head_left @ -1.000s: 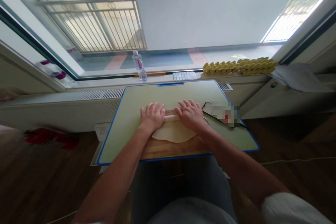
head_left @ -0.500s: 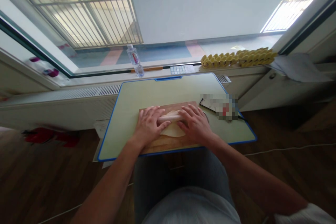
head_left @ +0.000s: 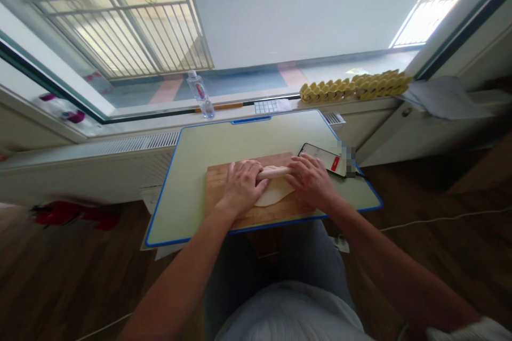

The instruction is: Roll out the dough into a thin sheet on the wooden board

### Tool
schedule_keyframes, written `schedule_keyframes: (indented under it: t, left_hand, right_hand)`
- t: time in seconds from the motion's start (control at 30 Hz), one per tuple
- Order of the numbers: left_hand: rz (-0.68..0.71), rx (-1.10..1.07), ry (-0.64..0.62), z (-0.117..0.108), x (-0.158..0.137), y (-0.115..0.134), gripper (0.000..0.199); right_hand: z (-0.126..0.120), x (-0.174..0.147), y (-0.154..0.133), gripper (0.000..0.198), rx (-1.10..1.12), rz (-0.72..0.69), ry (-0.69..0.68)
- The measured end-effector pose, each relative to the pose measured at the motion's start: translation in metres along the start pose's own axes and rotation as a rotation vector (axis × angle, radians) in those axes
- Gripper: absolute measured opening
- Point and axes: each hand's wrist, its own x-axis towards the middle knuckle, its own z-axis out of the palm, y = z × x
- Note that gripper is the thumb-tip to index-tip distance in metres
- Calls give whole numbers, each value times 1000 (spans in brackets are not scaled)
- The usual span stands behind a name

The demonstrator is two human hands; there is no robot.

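Note:
A pale rolling pin (head_left: 275,172) lies across a flat sheet of dough (head_left: 274,193), near the dough's far edge. My left hand (head_left: 243,185) is closed over the pin's left end. Over its right end, my right hand (head_left: 313,180) is closed in the same way. Under the dough is a wooden cutting board (head_left: 216,184), partly covered by my hands. The fingers hide both ends of the pin.
The board rests on a small pale table (head_left: 180,192) with a blue edge. A phone (head_left: 326,159) with a lit screen lies right of my right hand. Beyond, a plastic bottle (head_left: 201,97) and a yellow wavy object (head_left: 352,88) stand on the windowsill.
Both hands have pushed the rolling pin forward and to the right over the dough, toward its far edge. More of the board's left side shows, and the view has shifted slightly.

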Motion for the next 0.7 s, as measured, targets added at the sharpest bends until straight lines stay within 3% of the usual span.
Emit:
schedule_keyframes:
  t: [0.17, 0.47, 0.57, 0.7]
  left_hand:
    - [-116, 87, -45, 10, 6, 1, 54]
    - [-212, 184, -61, 20, 46, -12, 56]
    - [-188, 162, -65, 17, 33, -7, 57]
    - [-137, 117, -60, 12, -6, 8, 60]
  right_hand:
    - [6, 11, -15, 52, -66, 95, 13]
    - [20, 60, -14, 54, -194, 112, 8]
    - [16, 44, -18, 55, -189, 104, 10]
    - [13, 1, -24, 59, -156, 96, 19]
